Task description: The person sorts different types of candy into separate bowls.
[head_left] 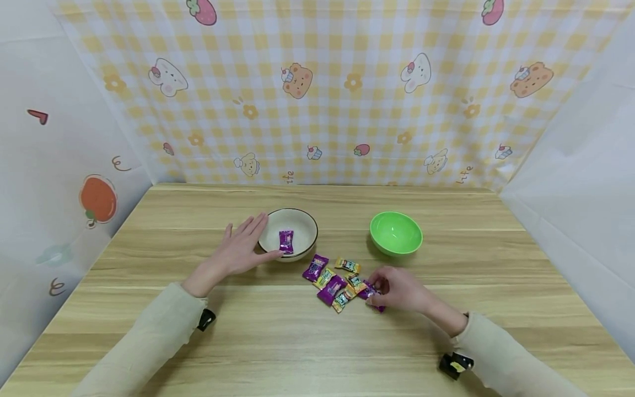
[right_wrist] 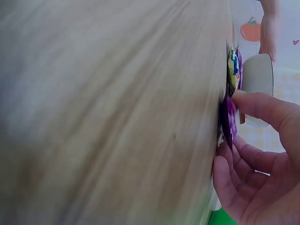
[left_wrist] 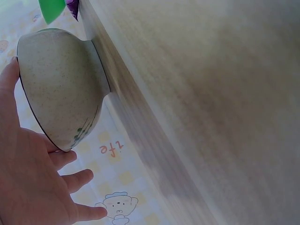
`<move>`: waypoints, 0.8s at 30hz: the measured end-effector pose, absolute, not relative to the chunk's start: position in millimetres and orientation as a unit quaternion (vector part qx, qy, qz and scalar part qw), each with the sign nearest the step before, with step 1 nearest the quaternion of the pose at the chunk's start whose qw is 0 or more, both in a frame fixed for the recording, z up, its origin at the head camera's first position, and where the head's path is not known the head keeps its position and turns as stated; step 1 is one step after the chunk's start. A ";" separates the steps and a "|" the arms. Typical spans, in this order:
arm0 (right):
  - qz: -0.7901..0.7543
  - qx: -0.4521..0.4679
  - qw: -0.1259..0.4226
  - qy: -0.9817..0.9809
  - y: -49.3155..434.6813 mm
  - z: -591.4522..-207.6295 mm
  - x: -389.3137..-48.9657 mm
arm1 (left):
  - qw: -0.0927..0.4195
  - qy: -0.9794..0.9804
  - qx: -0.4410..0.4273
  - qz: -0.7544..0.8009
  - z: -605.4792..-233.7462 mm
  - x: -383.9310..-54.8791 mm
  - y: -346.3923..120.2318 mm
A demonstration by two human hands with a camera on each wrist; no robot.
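My left hand [head_left: 243, 248] is spread against the left side of a cream bowl [head_left: 300, 220] with a dark rim. Its thumb lies along the near rim, and the fingers touch the far left side. One purple-wrapped candy [head_left: 286, 241] lies inside. At the right end of a small candy pile, my right hand [head_left: 399, 289] pinches a purple-wrapped candy [right_wrist: 229, 119] between thumb and curled fingers, low over the table. Beside it are more purple candies [head_left: 331, 289] and several yellow-wrapped candies [head_left: 349, 265]. In the left wrist view, the cream bowl [left_wrist: 61, 84] stands beside the extended fingers.
A bright green bowl [head_left: 396, 234] stands behind the right hand on the wood-grain table [head_left: 278, 347]. A yellow checked cloth [head_left: 327, 121] hangs along the back edge, with white sheets at both sides.
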State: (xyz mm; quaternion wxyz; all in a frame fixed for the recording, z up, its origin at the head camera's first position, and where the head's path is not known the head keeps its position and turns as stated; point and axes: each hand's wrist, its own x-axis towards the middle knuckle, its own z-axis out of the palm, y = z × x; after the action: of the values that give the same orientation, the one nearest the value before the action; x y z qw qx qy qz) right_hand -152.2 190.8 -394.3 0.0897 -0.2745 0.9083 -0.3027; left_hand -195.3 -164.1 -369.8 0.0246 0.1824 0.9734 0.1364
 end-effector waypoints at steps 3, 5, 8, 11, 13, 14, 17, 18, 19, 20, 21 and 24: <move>-0.306 -0.273 0.095 0.907 190.8 -394.5 -153.3 | 0.026 0.973 0.181 0.137 -370.2 -195.5 -164.3; -0.306 -0.268 0.098 0.908 191.4 -394.5 -154.0 | 0.026 0.974 0.181 0.137 -370.7 -195.7 -164.5; -0.314 -0.259 0.107 0.907 193.1 -394.3 -155.5 | 0.026 0.974 0.180 0.136 -371.1 -195.8 -164.4; -0.333 -0.252 0.121 0.901 195.4 -394.7 -157.8 | 0.025 0.974 0.180 0.135 -371.4 -195.9 -164.3; -0.345 -0.248 0.129 0.896 197.1 -395.1 -159.7 | 0.024 0.974 0.180 0.133 -371.6 -196.0 -164.3; -0.357 -0.243 0.138 0.891 198.1 -395.2 -160.6 | 0.024 0.974 0.180 0.133 -371.8 -196.1 -164.4; -0.394 -0.227 0.164 0.875 202.1 -396.0 -163.8 | 0.024 0.974 0.180 0.132 -371.9 -196.2 -164.4; -0.407 -0.220 0.172 0.870 203.6 -396.4 -164.9 | 0.024 0.974 0.180 0.132 -371.9 -196.2 -164.4; -0.420 -0.213 0.182 0.863 205.1 -396.6 -165.7 | 0.023 0.974 0.180 0.132 -371.9 -196.2 -164.4; -0.431 -0.208 0.189 0.857 206.6 -396.7 -166.4 | 0.024 0.975 0.180 0.131 -371.9 -196.2 -164.4; -0.438 -0.202 0.195 0.854 208.0 -397.1 -167.1 | 0.024 0.975 0.180 0.131 -372.0 -196.2 -164.4; -0.451 -0.190 0.209 0.847 211.5 -397.1 -168.3 | 0.025 0.975 0.179 0.129 -372.0 -196.4 -164.4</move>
State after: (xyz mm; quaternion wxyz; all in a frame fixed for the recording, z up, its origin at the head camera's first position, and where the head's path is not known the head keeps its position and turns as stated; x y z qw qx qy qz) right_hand -168.3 211.5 -397.1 0.2092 -0.1898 0.8469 -0.4506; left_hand -196.4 -164.4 -372.0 0.0251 0.1793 0.9750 0.1291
